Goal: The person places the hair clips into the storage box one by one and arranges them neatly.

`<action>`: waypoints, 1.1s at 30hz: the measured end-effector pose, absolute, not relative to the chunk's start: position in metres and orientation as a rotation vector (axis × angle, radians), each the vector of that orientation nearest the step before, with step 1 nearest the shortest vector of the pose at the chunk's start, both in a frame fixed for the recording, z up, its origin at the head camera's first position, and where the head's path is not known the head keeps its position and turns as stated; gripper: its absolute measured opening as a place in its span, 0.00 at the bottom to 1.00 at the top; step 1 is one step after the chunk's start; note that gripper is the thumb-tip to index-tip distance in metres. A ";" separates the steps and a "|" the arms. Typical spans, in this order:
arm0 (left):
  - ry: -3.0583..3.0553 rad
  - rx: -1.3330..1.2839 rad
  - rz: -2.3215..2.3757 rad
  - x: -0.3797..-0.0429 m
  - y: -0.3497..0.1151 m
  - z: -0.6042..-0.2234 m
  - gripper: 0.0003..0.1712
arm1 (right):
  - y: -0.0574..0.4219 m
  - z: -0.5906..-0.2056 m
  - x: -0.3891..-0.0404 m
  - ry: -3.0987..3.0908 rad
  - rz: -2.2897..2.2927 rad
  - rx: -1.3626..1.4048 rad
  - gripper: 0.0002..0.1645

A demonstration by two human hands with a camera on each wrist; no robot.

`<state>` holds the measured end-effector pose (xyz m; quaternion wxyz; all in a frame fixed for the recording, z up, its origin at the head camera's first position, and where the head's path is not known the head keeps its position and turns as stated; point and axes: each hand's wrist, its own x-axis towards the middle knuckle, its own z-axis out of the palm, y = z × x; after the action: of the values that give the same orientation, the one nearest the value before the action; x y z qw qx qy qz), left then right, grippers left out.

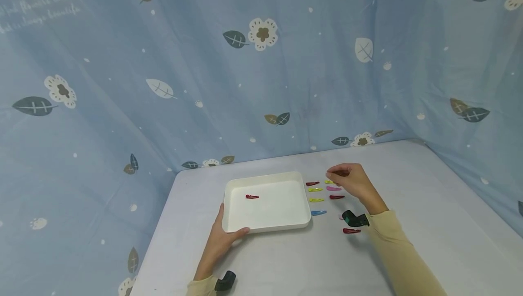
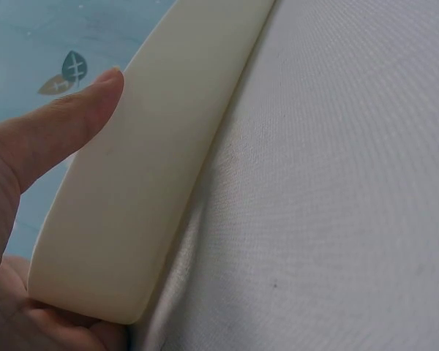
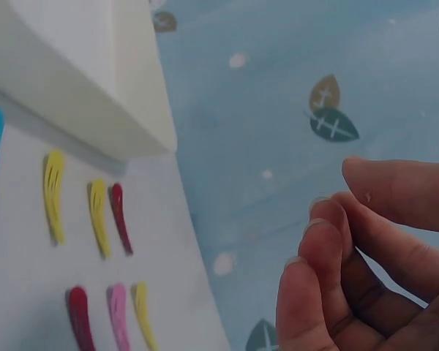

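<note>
A shallow white tray (image 1: pixel 267 229) rests on the table with one dark red snap hair clip (image 1: pixel 252 197) inside. My left hand (image 1: pixel 220 239) grips its near-left corner; in the left wrist view the thumb (image 2: pixel 95 106) presses the outer wall and the fingers bend around the corner. Over the far row of clips hovers my right hand (image 1: pixel 350 180), fingers loosely bent, thumb apart from them, and nothing between them. Close to it lie a yellow clip (image 1: pixel 329 181), a pink clip (image 1: pixel 333 188) and a red clip (image 1: pixel 337 197).
Beside the tray's right wall lie a red clip (image 1: pixel 312 183), two yellow clips (image 1: pixel 316 199) and a blue clip (image 1: pixel 318 213). Another red clip (image 1: pixel 351 231) is nearer me, below the black wrist camera (image 1: pixel 354 219). A blue patterned curtain (image 1: pixel 245 82) hangs behind the table.
</note>
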<state>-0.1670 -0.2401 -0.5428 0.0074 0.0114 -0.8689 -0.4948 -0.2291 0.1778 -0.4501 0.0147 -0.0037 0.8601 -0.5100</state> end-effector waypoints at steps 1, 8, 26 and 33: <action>-2.721 0.049 -1.552 -0.167 -0.240 -0.543 0.75 | 0.180 -0.451 -0.228 2.679 -1.588 -0.007 0.21; -2.749 0.082 -1.541 -0.167 -0.238 -0.542 0.75 | 0.194 -0.461 -0.221 2.702 -1.583 0.028 0.21; -2.716 0.035 -1.545 -0.168 -0.241 -0.544 0.75 | 0.217 -0.490 -0.218 2.678 -1.467 0.115 0.22; -2.749 0.062 -1.515 -0.168 -0.240 -0.543 0.75 | 0.221 -0.498 -0.223 2.675 -1.446 0.149 0.21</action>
<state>-0.1678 -0.2402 -0.5433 0.0014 0.0198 -0.8757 -0.4825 -0.2226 0.2214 -0.4979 0.0486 0.0487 0.8777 -0.4743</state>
